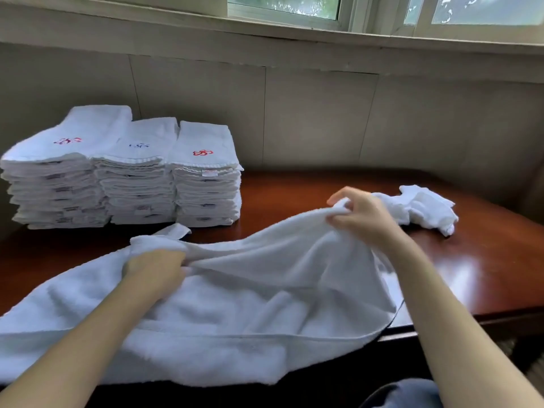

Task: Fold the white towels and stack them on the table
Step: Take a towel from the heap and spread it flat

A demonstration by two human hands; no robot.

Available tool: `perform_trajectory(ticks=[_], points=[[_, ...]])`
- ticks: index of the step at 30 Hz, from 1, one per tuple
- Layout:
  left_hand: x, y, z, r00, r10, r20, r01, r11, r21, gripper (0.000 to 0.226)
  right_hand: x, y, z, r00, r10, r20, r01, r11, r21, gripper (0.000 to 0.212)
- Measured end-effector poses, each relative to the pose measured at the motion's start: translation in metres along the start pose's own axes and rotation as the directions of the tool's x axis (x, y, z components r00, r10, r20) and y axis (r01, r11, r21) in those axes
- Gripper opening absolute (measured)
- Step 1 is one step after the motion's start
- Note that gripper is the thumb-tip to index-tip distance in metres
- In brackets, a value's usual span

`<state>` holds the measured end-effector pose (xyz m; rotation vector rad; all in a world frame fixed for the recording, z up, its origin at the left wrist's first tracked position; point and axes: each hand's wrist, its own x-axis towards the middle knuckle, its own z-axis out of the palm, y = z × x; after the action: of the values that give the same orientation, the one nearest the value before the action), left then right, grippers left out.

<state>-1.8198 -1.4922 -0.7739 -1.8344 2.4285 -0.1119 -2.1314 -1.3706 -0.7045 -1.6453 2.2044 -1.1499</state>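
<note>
A large white towel [250, 304] lies spread and rumpled across the near half of the brown wooden bench [485, 275], its lower hem hanging over the near edge toward the person. The left hand [156, 266] has its fingers curled into the cloth, gripping a bunch of it toward the towel's left part, low against the bench. The right hand [362, 216] is held higher, near the middle of the bench, pinching a raised fold of the same towel between thumb and fingers, so that the cloth slopes down from this hand like a tent toward the left hand and the near edge. A small corner of the towel pokes out on the bench just in front of the stacks [123, 172]. These are three piles of folded white towels standing side by side and touching at the far left corner, close to the panelled wall [323, 113]; the top towels on the left and right piles carry a red embroidered mark, the middle one a dark blue mark. A crumpled towel [426, 210] lies toward the far right of the bench, just beyond the right hand; whether it touches the held towel behind that hand cannot be told. Above the wall runs a window [294, 7].
</note>
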Motion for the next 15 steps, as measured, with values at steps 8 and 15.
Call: perform_trajectory(ticks=[8,15], points=[[-0.007,-0.025,0.009,0.979,-0.142,0.144,0.140,0.990,0.020,0.056,0.010,0.010,0.074,0.991,-0.097,-0.089,0.030,0.826,-0.563,0.013],[-0.001,-0.072,0.011,0.887,-0.401,0.230,0.408,0.913,0.020,0.058,-0.027,0.010,0.109,0.881,-0.046,0.471,0.335,0.764,-0.552,0.036]])
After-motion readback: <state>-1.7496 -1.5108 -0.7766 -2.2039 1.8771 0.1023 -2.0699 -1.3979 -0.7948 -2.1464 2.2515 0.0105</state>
